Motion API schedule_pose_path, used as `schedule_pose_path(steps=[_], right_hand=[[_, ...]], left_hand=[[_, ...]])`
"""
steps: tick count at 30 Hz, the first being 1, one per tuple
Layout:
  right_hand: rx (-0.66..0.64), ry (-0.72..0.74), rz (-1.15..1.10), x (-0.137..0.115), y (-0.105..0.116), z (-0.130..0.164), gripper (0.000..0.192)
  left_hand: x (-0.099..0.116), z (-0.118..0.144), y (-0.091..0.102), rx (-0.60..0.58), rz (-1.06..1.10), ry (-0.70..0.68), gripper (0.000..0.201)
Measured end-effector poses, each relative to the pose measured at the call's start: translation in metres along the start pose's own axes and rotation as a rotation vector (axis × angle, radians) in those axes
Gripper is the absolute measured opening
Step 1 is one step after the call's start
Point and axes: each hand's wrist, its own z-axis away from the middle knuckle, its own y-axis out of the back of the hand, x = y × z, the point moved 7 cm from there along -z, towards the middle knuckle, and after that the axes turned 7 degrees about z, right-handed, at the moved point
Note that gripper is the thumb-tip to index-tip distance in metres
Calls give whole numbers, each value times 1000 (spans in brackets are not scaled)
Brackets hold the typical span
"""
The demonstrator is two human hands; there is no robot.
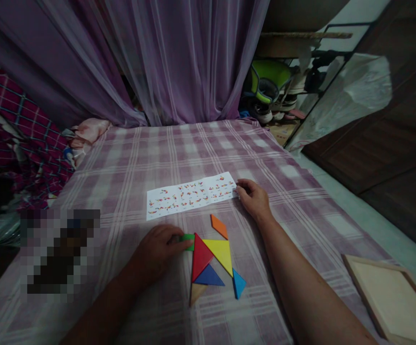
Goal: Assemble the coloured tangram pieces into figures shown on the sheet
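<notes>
Colourful tangram pieces lie on the checked cloth. My left hand (161, 247) pinches the green piece (188, 242), whose left part my fingers hide. Right beside it is a red triangle (201, 256), with a yellow triangle (222, 254) to its right. Below the red one sit a dark blue triangle (210, 276) and a tan piece (196, 292). A light blue piece (238, 284) touches the yellow triangle's lower corner, and an orange parallelogram (219, 226) is above. Farther back, my right hand (254, 196) has its fingers closed at the right edge of a printed sheet (193, 197) of small coloured figures.
A shallow wooden tray (391, 297) rests at the lower right. Purple curtains (193, 57) hang behind the bed. Shoes and a green item (271, 76) fill a rack at the back right, near a plastic bag (362, 91). Bundled plaid fabric (21, 120) is at the left.
</notes>
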Motion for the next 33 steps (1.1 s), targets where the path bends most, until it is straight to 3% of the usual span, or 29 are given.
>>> schedule_pose_path(steps=[9, 21, 33], right_hand=[[-21, -14, 23, 0, -2, -1, 32], [-38, 20, 78, -4, 0, -1, 34], [-50, 58, 127, -7, -1, -1, 34]], left_hand=[[4, -9, 1, 19, 55, 80, 42], [4, -8, -10, -152, 127, 151, 51], [6, -14, -10, -132, 163, 164, 54]])
